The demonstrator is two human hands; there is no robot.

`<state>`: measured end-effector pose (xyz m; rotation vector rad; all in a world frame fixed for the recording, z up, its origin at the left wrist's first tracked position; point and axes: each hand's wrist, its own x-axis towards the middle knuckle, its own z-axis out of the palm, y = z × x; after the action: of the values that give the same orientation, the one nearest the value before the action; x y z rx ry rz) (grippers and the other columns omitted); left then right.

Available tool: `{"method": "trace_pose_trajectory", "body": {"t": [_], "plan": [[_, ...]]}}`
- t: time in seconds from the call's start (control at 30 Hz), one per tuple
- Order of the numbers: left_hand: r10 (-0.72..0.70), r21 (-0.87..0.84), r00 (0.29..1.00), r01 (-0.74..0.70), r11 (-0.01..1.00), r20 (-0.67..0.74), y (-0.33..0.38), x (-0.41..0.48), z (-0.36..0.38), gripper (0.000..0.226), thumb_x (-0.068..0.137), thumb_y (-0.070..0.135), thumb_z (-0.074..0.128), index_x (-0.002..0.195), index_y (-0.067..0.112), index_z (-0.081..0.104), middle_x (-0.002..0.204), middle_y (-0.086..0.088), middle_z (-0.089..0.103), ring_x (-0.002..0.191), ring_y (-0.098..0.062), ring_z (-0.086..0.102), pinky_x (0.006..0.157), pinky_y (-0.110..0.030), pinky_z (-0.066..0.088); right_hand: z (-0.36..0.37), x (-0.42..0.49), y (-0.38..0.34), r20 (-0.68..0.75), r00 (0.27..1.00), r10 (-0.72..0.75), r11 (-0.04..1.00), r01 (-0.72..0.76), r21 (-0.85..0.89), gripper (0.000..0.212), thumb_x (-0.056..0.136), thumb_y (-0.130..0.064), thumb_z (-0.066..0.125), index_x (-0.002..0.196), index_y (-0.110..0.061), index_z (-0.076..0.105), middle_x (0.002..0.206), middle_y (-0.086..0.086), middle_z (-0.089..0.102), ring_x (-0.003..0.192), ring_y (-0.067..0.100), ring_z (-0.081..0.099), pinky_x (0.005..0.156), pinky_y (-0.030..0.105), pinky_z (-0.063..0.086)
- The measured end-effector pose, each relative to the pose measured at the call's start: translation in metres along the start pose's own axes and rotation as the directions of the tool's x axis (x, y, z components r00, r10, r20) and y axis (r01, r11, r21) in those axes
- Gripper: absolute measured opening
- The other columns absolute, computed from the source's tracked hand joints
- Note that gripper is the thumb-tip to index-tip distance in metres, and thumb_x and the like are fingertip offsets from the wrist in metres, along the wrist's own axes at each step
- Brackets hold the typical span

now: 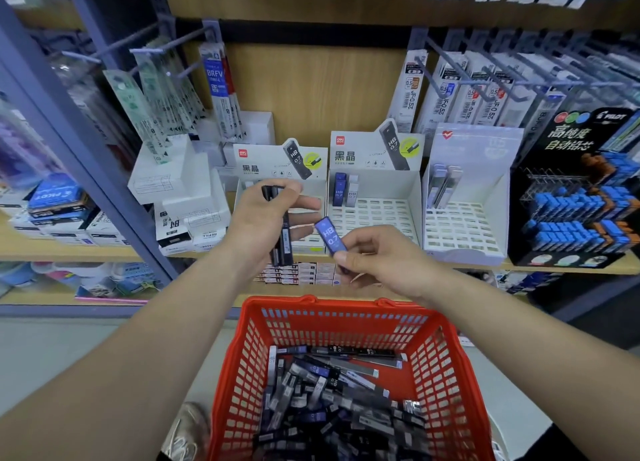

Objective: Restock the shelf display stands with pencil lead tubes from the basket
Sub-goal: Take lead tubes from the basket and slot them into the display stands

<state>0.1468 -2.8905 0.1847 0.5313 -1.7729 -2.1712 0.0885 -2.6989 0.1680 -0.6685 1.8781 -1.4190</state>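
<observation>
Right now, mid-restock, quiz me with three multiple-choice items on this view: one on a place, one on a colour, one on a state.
1. Where is the red basket? A hanging on a peg hook; B below both hands, in front of the wooden shelf; C inside a display stand.
2. What colour is the HB 0.7 lead tube in the right hand? A green; B red; C blue.
3. What is the left hand doing? A gripping several dark lead tubes; B hanging empty; C holding the basket rim.
Answers: 1 B, its rim shows beneath the hands; 2 C, blue body with white print; 3 A, fingers curl round the bundle.
</observation>
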Motion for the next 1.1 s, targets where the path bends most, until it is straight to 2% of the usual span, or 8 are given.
{"method": "trace_pose_trajectory", "body": {"t": [0.13, 0.27, 0.43, 0.57, 0.7, 0.8, 0.93, 1.1], "plan": [[-0.003, 0.27, 0.999, -0.006, 0.963, 0.032, -0.004, -0.001, 0.0, 0.01, 0.104, 0.027, 0.058, 0.102, 0.017, 0.061, 0.073, 0.001, 0.074, 0.043, -0.012, 0.051, 0.039, -0.021, 0.037, -0.023, -0.003, 0.003, -0.041, 0.999, 0.0, 0.999, 0.002, 0.052, 0.009, 0.096, -0.003, 0.063, 0.104, -0.007, 0.065, 0.088, 0.014, 0.075, 0.073, 0.02, 0.072, 0.068, 0.031, 0.06], [-0.066, 0.34, 0.978, -0.006, 0.941, 0.199, -0.012, -0.011, 0.021, 0.011, 0.097, 0.03, 0.068, 0.102, 0.02, 0.068, 0.07, -0.001, 0.068, 0.044, -0.013, 0.035, 0.04, -0.019, 0.029, -0.036, -0.004, 0.008, -0.045, 0.999, 0.027, 1.0, -0.026, 0.017, 0.018, 0.095, -0.004, 0.065, 0.112, -0.007, 0.062, 0.093, 0.013, 0.077, 0.077, 0.023, 0.074, 0.074, 0.038, 0.06], [-0.101, 0.404, 0.971, 0.004, 0.915, 0.219, -0.025, -0.013, 0.038, 0.01, 0.094, 0.019, 0.072, 0.102, 0.019, 0.066, 0.067, -0.007, 0.066, 0.039, -0.011, 0.033, 0.04, -0.02, 0.028, -0.041, -0.005, 0.009, -0.04, 0.999, 0.006, 0.999, -0.005, 0.035, 0.022, 0.095, -0.017, 0.067, 0.113, -0.006, 0.06, 0.091, 0.015, 0.077, 0.08, 0.031, 0.075, 0.072, 0.037, 0.062], [-0.151, 0.392, 0.967, 0.061, 0.918, 0.204, -0.03, -0.007, 0.037, 0.019, 0.095, 0.016, 0.07, 0.114, 0.017, 0.064, 0.07, -0.002, 0.069, 0.05, -0.013, 0.044, 0.047, -0.025, 0.039, -0.044, 0.002, 0.012, -0.141, 0.99, -0.007, 0.997, 0.018, 0.076, 0.017, 0.097, -0.016, 0.065, 0.108, -0.004, 0.06, 0.087, 0.015, 0.076, 0.073, 0.033, 0.075, 0.062, 0.034, 0.061], [-0.144, 0.408, 0.977, 0.068, 0.91, 0.157, -0.033, 0.004, 0.022, 0.022, 0.102, 0.006, 0.056, 0.122, 0.015, 0.057, 0.084, 0.004, 0.077, 0.059, -0.008, 0.055, 0.059, -0.023, 0.049, -0.051, 0.014, 0.013, -0.221, 0.975, -0.032, 0.998, 0.045, 0.051, 0.033, 0.098, -0.006, 0.061, 0.125, -0.025, 0.058, 0.098, 0.018, 0.068, 0.074, 0.036, 0.075, 0.062, 0.034, 0.061], [-0.143, 0.364, 0.981, 0.086, 0.927, 0.131, -0.033, 0.01, 0.004, 0.011, 0.105, 0.009, 0.052, 0.114, 0.015, 0.056, 0.094, 0.0, 0.079, 0.068, -0.005, 0.066, 0.062, -0.018, 0.054, -0.054, 0.033, 0.009, -0.287, 0.956, -0.059, 0.998, 0.064, 0.008, 0.02, 0.098, -0.004, 0.061, 0.108, -0.021, 0.065, 0.103, 0.019, 0.065, 0.072, 0.033, 0.075, 0.062, 0.038, 0.061], [-0.169, 0.326, 0.979, 0.123, 0.937, 0.116, -0.029, 0.012, -0.022, 0.014, 0.106, 0.02, 0.052, 0.105, 0.013, 0.063, 0.095, -0.004, 0.08, 0.083, -0.016, 0.076, 0.07, -0.021, 0.059, -0.046, 0.075, 0.001, -0.399, 0.908, -0.131, 0.986, 0.076, -0.15, 0.014, 0.092, -0.011, 0.071, 0.092, -0.025, 0.067, 0.087, 0.009, 0.074, 0.072, 0.015, 0.069, 0.064, 0.032, 0.057], [-0.197, 0.322, 0.98, 0.178, 0.93, 0.028, -0.017, 0.007, -0.056, 0.022, 0.108, 0.028, 0.046, 0.107, 0.018, 0.066, 0.093, 0.0, 0.08, 0.076, -0.017, 0.076, 0.063, -0.026, 0.061, -0.002, 0.133, -0.007, -0.361, 0.913, -0.191, 0.973, 0.126, -0.195, 0.015, 0.089, -0.01, 0.074, 0.087, -0.02, 0.063, 0.082, 0.011, 0.073, 0.078, 0.026, 0.071, 0.071, 0.038, 0.061]]}}
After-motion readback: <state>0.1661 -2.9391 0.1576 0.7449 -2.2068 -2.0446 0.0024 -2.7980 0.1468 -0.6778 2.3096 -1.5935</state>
